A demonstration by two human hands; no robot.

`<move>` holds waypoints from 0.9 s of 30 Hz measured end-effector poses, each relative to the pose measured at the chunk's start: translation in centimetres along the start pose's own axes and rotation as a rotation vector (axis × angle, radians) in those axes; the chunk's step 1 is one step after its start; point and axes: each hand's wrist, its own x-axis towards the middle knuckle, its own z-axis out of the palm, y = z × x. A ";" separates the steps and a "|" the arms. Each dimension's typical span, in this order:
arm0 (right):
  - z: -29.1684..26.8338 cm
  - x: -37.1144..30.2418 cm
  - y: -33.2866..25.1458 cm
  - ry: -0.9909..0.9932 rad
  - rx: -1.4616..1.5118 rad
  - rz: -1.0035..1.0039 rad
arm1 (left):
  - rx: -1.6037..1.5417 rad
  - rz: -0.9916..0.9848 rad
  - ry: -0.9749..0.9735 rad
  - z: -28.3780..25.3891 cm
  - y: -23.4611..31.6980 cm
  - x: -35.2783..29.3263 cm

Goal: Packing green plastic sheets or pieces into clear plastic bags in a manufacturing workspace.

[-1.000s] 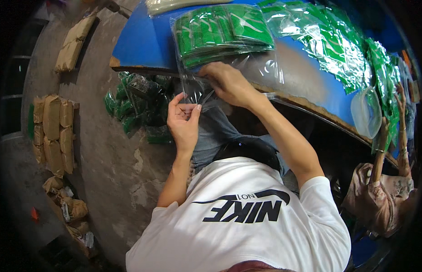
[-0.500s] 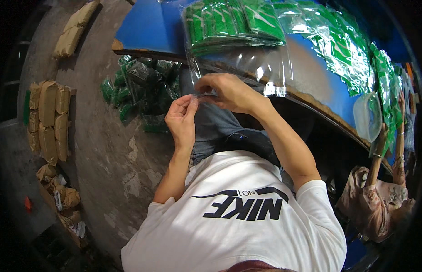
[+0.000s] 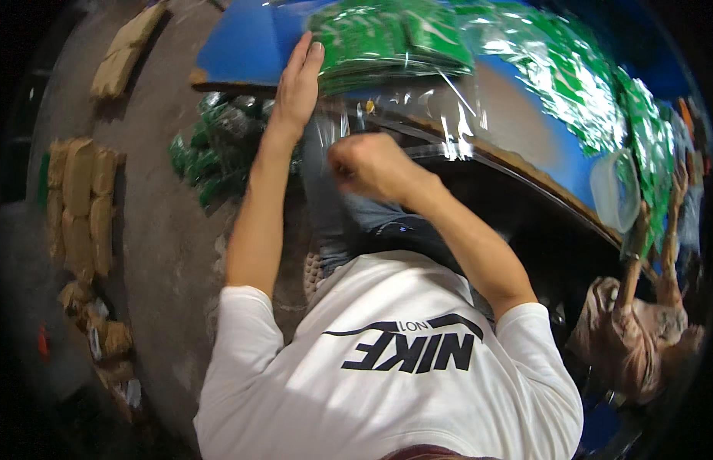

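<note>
A large clear plastic bag (image 3: 441, 115) lies on the table with a stack of green packets (image 3: 395, 38) in its far part. Its loose near end hangs past the table edge. My left hand (image 3: 299, 88) lies along the left side of the bag, fingers stretched out and close together against the packets. Nearer to me, just below the bag's loose end, my right hand (image 3: 372, 165) is curled into a fist and smeared by motion. Whether it holds a piece of plastic cannot be made out.
More shiny green packets (image 3: 571, 84) cover the right of the blue table (image 3: 241, 46). A clear plastic tub (image 3: 613, 192) stands near a co-worker's arms (image 3: 640, 253) at right. Wrapped green bundles (image 3: 218, 146) lie on the floor, with brown parcels (image 3: 80, 199) farther left.
My hands have parted. The left one moved forward and up from the pinch at the bag's end to the stack's left side; the right one closed into a fist slightly lower.
</note>
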 end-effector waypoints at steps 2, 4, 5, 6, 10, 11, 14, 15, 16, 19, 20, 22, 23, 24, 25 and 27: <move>-1.0 -2.8 -1.9 -0.069 0.132 0.045 | 0.226 0.015 0.047 0.4 -3.7 3.0; -4.7 -8.5 -3.3 -0.175 0.381 0.267 | 0.131 -0.018 0.060 -1.0 -5.1 3.4; -7.3 -12.2 -3.8 -0.247 0.505 0.461 | 0.046 -0.042 0.037 -1.2 -4.1 2.9; -9.2 -16.7 -3.4 -0.262 0.385 0.696 | 0.166 0.072 0.059 -1.9 -6.0 3.5; -12.6 -38.1 -4.5 -0.472 -0.356 1.401 | -0.127 0.019 0.073 1.1 -1.5 3.4; -12.8 -38.1 -5.1 -0.465 -0.351 1.421 | -0.312 -0.016 0.114 1.5 -1.1 2.9; -13.8 -34.3 -6.1 -0.215 -0.024 1.196 | -0.083 0.169 0.398 -0.6 -3.4 1.1; -13.6 -30.5 -5.9 0.028 0.085 1.240 | 0.032 0.202 0.419 -0.6 -3.2 -0.5; -13.1 -27.0 -5.1 0.299 0.045 1.046 | 0.185 0.274 0.435 -0.7 -3.1 -2.0; -11.9 -19.7 -1.1 0.598 -0.029 0.666 | 0.596 0.640 0.439 -1.4 -4.2 -5.6; -11.6 -17.7 0.1 0.630 -0.079 0.597 | 0.588 0.680 0.399 -1.3 -4.9 -6.5; -11.0 -15.9 3.4 0.626 -0.224 0.504 | 0.653 0.698 0.271 -0.8 -4.4 -8.1; -11.0 -14.9 4.2 0.557 -0.304 0.376 | 0.679 0.713 0.236 -0.9 -4.5 -8.7; -10.9 -14.3 4.9 0.484 -0.383 0.248 | 0.704 0.724 0.202 -1.1 -4.8 -9.1; -10.5 -13.9 5.4 0.473 -0.413 0.223 | 0.704 0.734 0.182 -1.2 -4.7 -9.4; -10.3 -13.6 6.1 0.471 -0.428 0.182 | 0.687 0.755 0.140 -1.5 -4.6 -9.5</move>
